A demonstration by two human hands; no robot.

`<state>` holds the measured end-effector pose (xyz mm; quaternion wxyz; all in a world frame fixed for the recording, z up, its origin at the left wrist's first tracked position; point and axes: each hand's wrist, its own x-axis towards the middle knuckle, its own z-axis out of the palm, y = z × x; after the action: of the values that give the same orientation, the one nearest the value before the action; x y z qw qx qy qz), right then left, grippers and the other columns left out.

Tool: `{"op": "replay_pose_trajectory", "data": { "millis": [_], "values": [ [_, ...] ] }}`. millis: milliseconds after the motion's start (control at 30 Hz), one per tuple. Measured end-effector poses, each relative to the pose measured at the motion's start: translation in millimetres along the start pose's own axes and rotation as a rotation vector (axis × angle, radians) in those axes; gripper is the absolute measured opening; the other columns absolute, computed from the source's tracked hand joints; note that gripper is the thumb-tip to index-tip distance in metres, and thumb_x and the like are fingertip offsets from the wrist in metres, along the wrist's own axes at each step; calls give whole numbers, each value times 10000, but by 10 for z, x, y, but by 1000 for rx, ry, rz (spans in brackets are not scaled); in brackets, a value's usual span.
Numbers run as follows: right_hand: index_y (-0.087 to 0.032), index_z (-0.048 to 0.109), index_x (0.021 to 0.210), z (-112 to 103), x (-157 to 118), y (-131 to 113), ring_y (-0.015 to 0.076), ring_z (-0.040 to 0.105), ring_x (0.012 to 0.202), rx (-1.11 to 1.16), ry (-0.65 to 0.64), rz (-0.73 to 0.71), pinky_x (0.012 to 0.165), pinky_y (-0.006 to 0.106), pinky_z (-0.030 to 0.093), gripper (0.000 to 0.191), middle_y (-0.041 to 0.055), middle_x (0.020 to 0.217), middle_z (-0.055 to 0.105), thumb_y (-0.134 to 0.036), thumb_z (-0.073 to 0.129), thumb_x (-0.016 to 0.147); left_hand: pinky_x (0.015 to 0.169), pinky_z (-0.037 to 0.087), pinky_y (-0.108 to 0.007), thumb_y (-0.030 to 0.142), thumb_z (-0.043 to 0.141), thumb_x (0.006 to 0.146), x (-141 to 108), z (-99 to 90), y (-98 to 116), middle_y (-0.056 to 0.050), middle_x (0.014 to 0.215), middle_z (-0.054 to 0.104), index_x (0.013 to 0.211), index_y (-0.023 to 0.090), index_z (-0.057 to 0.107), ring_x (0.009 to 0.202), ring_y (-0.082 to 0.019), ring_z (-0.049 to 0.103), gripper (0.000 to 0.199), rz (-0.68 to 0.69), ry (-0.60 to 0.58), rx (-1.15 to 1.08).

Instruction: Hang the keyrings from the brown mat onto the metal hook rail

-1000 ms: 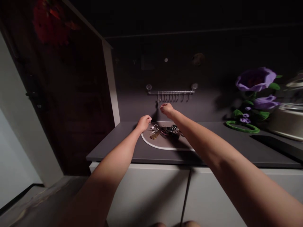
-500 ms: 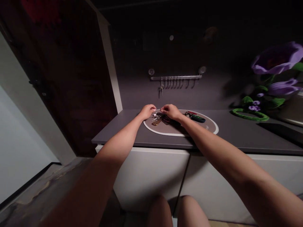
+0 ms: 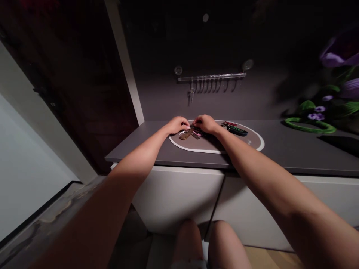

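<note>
An oval brown mat (image 3: 213, 145) with a white rim lies on the grey counter. My left hand (image 3: 178, 124) is over its left part, fingers closed at the keys; what they pinch is too small to name. Close beside it, my right hand (image 3: 205, 123) has its fingers bent and pressed together, their grip partly hidden. Below and between both hands lie several keys, among them a brownish one (image 3: 186, 135). To the right of my right hand rest a dark green and black item (image 3: 238, 130) and a red one (image 3: 231, 123).
On the wall behind, a clear rail (image 3: 212, 77) carries several hooks, with a key (image 3: 192, 96) hanging at its left end. A green ring (image 3: 310, 126) and purple flowers (image 3: 316, 116) stand at the right. White cabinet doors (image 3: 179, 198) are below the counter.
The view has tilted down. Both hands have come down onto the keys, my left hand moving slightly right towards my right hand.
</note>
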<state>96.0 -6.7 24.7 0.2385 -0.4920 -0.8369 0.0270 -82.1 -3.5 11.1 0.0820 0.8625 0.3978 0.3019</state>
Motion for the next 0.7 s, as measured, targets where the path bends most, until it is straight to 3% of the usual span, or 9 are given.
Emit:
{"op": "replay_pose_trajectory", "data": {
  "millis": [233,400,700],
  "values": [
    [-142,687,930,15,15,-6,123,598,802,-7,-8,-5,733,183,396,222,50,909,693,-170,537,768,741,389,-260,206,582,721,-10,-3,30,-25,774,645,753,150,681,771,-134,547,118,48,-32,78],
    [-145,686,930,30,40,-2,131,599,821,-22,-10,-20,739,190,398,216,59,924,692,-174,543,770,731,388,-260,187,559,730,-7,7,44,-22,766,624,746,142,656,767,-132,530,108,20,10,35],
    [-162,687,924,68,79,-9,145,595,810,-10,28,-76,728,205,395,216,54,892,690,-170,571,743,672,407,-253,186,570,756,5,26,49,-4,672,579,771,108,592,611,-82,491,83,-195,138,-450]
  ]
}}
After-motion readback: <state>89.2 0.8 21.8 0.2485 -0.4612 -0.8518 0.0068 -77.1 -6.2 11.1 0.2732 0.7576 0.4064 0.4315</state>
